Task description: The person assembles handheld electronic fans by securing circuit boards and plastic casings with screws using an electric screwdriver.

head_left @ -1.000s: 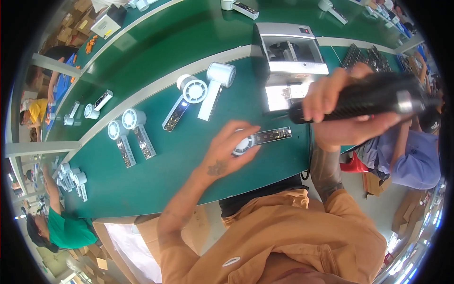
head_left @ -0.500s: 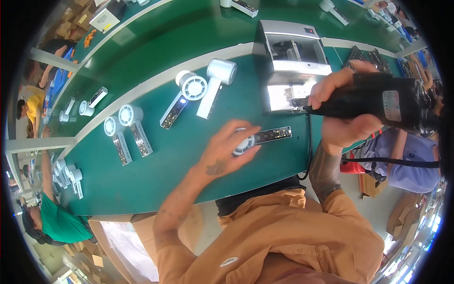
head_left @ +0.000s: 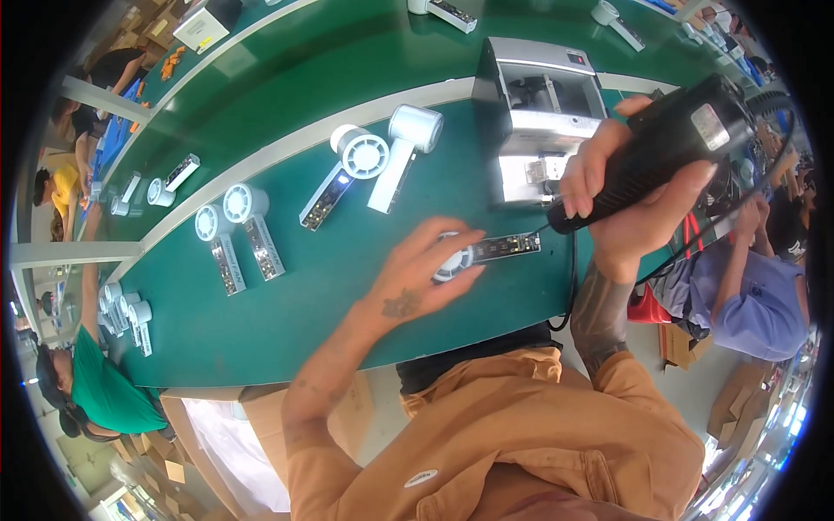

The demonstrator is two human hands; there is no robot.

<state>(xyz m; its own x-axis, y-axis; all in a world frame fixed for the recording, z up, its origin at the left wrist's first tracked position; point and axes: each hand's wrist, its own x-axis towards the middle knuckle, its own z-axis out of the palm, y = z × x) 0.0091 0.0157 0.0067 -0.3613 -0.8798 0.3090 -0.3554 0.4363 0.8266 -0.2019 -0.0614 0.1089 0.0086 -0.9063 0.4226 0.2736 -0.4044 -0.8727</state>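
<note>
My left hand [head_left: 427, 271] rests on the round white head of a small hand-held fan part [head_left: 486, 253] lying on the green table [head_left: 287, 304]; its dark open handle sticks out to the right. My right hand [head_left: 627, 198] grips a thick black power tool [head_left: 660, 148], held tilted above the table's right end, its tip pointing down toward the fan handle. A black cord [head_left: 569, 278] hangs from the tool over the table edge.
A grey metal machine [head_left: 540, 113] stands behind the fan part. Two white fans [head_left: 382, 165] and two more [head_left: 239, 234] lie to the left, with several others further left. A person in purple [head_left: 747, 286] sits at right, one in green [head_left: 95, 382] at lower left.
My right hand has swung the black tool from lying level to tilted, with its tip lowered toward the fan handle. My left hand stays on the fan head.
</note>
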